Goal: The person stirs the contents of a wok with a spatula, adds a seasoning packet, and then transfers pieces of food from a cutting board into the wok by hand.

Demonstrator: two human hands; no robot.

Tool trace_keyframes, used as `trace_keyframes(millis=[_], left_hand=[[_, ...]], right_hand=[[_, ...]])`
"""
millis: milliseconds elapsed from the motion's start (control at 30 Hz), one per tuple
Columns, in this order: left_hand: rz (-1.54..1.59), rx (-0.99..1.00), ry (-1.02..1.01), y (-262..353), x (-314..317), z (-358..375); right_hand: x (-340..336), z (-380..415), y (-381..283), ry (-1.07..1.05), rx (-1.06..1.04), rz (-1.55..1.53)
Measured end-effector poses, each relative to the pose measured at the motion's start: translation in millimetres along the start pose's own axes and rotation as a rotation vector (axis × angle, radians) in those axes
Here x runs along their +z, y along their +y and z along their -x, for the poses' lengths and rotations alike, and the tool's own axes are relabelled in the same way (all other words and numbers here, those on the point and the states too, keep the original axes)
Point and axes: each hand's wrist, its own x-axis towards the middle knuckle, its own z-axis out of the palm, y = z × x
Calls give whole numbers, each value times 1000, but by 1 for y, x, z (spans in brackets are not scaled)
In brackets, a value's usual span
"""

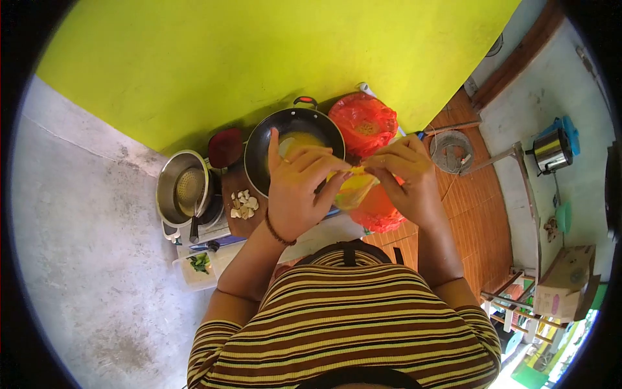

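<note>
My left hand (297, 194) and my right hand (407, 181) meet in front of my chest, each pinching the top edge of a small clear plastic packet (353, 194) with yellow and green colouring. The left index finger points up, while its thumb and other fingers close on the packet. Behind the left hand is a black wok (258, 170) with yellow liquid or batter inside, partly hidden by my fingers. One red plastic bag (346, 107) with small pale bits in it lies beyond my hands. Another red bag (379, 214) shows below the packet.
Peeled garlic cloves (244, 205) lie on a brown board left of the wok. Further left, a metal pot (162, 201) holds a strainer ladle (190, 186). A tub (188, 277) of green leaves sits nearer me. A coiled wire-like ring (435, 152) lies at right.
</note>
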Motion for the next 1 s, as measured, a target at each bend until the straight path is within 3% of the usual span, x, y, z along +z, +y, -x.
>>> trace_keyframes(millis=[467, 733, 1000], left_hand=[[-194, -163, -71, -64, 151, -50], [-205, -333, -318, -76, 180, -42], [-209, -349, -461, -86, 197, -34]], right_hand=[[47, -2, 174, 39, 170, -81], [82, 18, 219, 16, 260, -164], [94, 32, 234, -81, 322, -83]])
